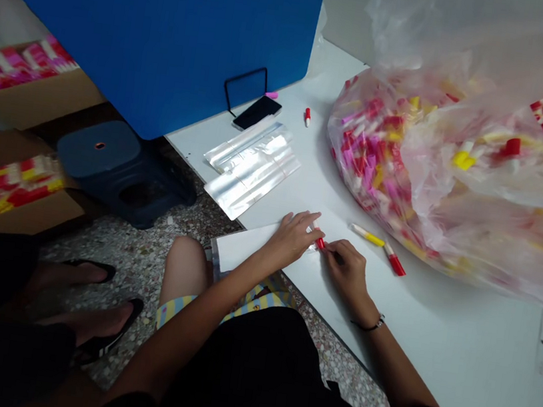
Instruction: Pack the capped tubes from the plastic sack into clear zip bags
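Note:
My left hand lies over the mouth end of a white-backed foil pouch and grips it on the white table. My right hand, with a dark band at the wrist, pinches a red-capped marker right at the pouch's end. Most of that marker is hidden by my fingers. A yellow-capped marker and a red-capped marker lie just beyond my right hand, next to a large clear plastic bag of several such markers.
Stacked foil pouches, a black phone and a lone red marker lie on the table by a blue partition. At left are cardboard boxes, a dark stool and a seated person's sandaled feet.

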The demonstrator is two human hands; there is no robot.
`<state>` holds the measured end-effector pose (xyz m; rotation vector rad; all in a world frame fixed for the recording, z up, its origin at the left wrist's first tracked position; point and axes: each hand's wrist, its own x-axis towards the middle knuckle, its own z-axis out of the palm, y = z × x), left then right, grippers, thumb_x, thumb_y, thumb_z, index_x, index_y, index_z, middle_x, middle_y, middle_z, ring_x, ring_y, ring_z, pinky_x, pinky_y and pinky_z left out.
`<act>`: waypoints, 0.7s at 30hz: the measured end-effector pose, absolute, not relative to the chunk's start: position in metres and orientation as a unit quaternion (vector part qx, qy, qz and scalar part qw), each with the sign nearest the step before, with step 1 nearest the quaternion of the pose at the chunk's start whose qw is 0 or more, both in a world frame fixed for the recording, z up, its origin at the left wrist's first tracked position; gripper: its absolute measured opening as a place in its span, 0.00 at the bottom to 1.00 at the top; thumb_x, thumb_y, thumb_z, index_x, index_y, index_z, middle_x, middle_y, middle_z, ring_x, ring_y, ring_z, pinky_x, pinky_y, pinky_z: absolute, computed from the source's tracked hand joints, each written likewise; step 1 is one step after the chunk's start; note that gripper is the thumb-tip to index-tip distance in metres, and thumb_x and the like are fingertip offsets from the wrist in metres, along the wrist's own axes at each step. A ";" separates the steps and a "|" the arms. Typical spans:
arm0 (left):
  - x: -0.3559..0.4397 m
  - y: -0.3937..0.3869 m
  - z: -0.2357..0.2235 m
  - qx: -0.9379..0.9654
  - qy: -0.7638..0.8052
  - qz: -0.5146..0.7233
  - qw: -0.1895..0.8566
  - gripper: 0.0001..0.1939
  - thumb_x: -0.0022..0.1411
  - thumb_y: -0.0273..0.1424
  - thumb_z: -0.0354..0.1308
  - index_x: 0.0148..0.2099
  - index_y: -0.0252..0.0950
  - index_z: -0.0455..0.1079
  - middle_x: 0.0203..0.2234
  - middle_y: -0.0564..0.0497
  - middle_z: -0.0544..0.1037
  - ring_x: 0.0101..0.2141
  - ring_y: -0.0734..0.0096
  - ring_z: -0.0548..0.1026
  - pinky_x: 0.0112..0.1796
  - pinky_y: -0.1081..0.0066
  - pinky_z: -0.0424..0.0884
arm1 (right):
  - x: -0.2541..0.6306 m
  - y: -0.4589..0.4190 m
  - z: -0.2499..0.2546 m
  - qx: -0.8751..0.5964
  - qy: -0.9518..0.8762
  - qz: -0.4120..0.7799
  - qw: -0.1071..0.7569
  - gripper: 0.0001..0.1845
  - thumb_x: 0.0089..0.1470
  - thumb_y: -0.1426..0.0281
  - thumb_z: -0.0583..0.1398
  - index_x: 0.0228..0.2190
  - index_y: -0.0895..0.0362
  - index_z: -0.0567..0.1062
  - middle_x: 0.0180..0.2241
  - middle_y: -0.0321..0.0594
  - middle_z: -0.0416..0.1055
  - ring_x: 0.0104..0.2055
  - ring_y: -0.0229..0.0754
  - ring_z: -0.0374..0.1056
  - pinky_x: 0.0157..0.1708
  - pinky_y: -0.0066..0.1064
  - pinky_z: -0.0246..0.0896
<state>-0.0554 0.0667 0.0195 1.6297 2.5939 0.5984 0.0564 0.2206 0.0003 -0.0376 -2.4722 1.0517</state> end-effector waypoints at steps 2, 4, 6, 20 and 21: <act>-0.062 0.068 0.012 0.545 0.811 0.214 -0.020 0.12 0.66 0.27 0.50 0.48 0.40 0.70 0.59 0.45 0.64 0.60 0.53 0.59 0.55 0.53 0.62 | 0.056 0.220 0.001 -0.014 -0.895 0.382 0.230 0.05 0.57 0.74 0.57 0.30 0.56 0.71 0.30 0.40 0.70 0.33 0.40 0.66 0.32 0.32 0.62; -0.067 0.071 0.006 0.571 0.786 0.233 -0.045 0.09 0.66 0.26 0.50 0.44 0.38 0.71 0.56 0.47 0.69 0.59 0.56 0.61 0.54 0.58 0.63 | 0.055 0.218 0.001 -0.013 -0.896 0.379 0.232 0.04 0.57 0.74 0.57 0.30 0.56 0.71 0.30 0.40 0.70 0.33 0.40 0.65 0.32 0.32 0.62; -0.072 0.074 0.006 0.595 0.766 0.237 -0.058 0.08 0.66 0.26 0.50 0.40 0.37 0.71 0.51 0.48 0.72 0.56 0.61 0.65 0.52 0.62 0.65 | 0.055 0.217 0.001 -0.013 -0.897 0.377 0.232 0.04 0.57 0.75 0.57 0.30 0.56 0.71 0.30 0.40 0.69 0.33 0.40 0.65 0.33 0.32 0.62; -0.082 0.080 0.014 0.662 0.740 0.109 -0.046 0.08 0.67 0.24 0.46 0.44 0.36 0.65 0.50 0.45 0.70 0.53 0.61 0.64 0.49 0.61 0.61 | 0.054 0.217 0.001 -0.001 -0.906 0.362 0.220 0.08 0.58 0.76 0.54 0.33 0.56 0.73 0.32 0.42 0.70 0.36 0.41 0.65 0.35 0.33 0.63; -0.082 0.080 0.014 0.659 0.743 0.111 -0.037 0.09 0.67 0.24 0.46 0.45 0.36 0.65 0.51 0.44 0.69 0.53 0.61 0.64 0.49 0.61 0.61 | 0.054 0.216 0.002 0.004 -0.906 0.361 0.219 0.09 0.57 0.76 0.53 0.35 0.57 0.72 0.32 0.43 0.70 0.36 0.42 0.65 0.36 0.34 0.63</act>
